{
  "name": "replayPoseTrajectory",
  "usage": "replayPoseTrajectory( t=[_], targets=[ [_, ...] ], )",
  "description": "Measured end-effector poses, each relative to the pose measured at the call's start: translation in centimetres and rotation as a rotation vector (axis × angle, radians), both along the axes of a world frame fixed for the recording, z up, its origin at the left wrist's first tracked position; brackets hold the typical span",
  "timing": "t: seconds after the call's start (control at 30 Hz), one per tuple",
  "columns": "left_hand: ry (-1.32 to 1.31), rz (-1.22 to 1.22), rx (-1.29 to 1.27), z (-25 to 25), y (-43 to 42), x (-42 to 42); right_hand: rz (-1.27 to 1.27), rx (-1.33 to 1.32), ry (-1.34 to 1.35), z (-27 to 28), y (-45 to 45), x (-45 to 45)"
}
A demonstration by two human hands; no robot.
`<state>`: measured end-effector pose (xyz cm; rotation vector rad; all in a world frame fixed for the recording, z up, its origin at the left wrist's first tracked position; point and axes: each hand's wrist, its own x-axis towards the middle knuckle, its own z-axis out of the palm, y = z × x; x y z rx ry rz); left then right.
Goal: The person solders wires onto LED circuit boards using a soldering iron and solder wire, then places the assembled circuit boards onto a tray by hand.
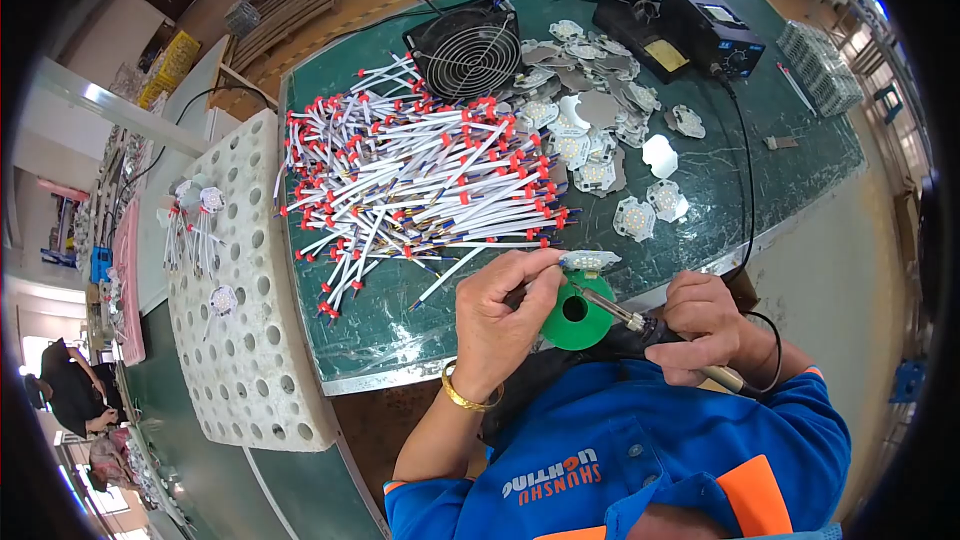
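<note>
My left hand (505,310) is closed, thumb and fingers pinched together beside a small metal LED board (590,260) tilted at the fingertips. My right hand (700,325) is wrapped round the handle of a soldering iron (672,333). The iron's tip points left, toward the board, above a green spool (590,325); whether it touches anything is too small to tell. Beyond my hands lies a large heap of white wires with red rings (430,170). Loose LED boards (600,130) are piled right of the wires.
A black fan (466,52) stands behind the wires. The soldering station (710,30) and its stand (645,35) are at the back right, with a cable running down. Stacked trays (820,70) sit far right. A white foam block with holes (235,340) is left. Other people (75,390) are far left.
</note>
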<state>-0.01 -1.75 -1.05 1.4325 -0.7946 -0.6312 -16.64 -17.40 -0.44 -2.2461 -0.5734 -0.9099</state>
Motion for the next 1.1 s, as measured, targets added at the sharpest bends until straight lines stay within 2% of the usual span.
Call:
replayPoseTrajectory(
  t=[0.47,0.77,1.1],
  targets=[
    [0.017,-0.002,0.007,0.14,-0.13,0.11,-0.042,-0.02,-0.019,-0.02,-0.12,0.34],
    [0.143,0.071,-0.021,-0.19,-0.36,0.42,-0.041,0.073,0.036,0.38,-0.16,0.54],
    [0.13,0.123,-0.02,-0.33,-0.65,0.53,-0.048,0.162,0.084,-0.16,-0.03,0.71]
  ],
)
